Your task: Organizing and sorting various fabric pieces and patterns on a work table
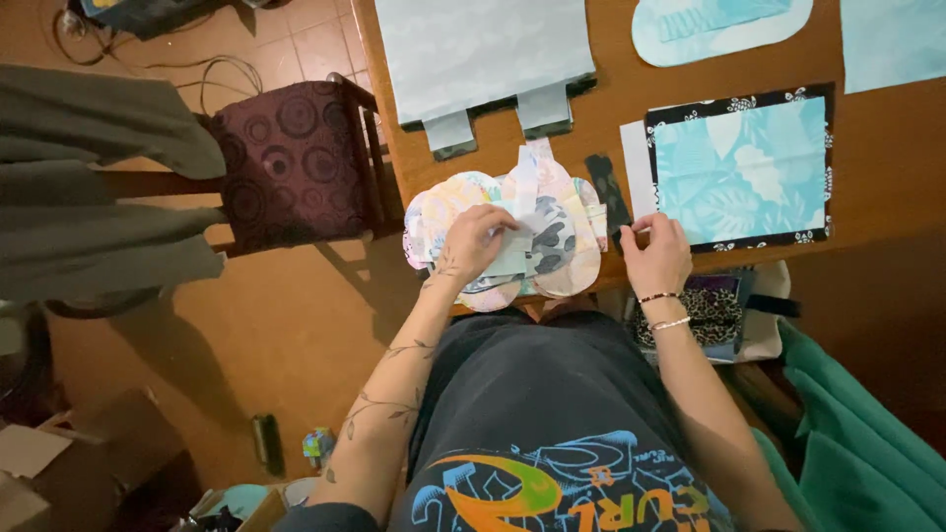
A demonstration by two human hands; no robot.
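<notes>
Two hands at the tabletop (611, 108) edge: left hand (477, 241) presses flat, fingers curled, on the stack of pastel fabric cutouts (552, 236), best kept pinned square, while the right hand (658, 254) looks pinched on a white sheet (636, 163) corner, though it's hard to tell.

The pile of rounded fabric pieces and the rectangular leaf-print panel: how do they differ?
The pile of rounded fabric pieces is pastel, multicoloured and overlapping; the rectangular leaf-print panel is turquoise, single, flat and dark-bordered. The left hand rests on the pile; the right hand is beside the panel. Both lie on the wooden table.
</notes>
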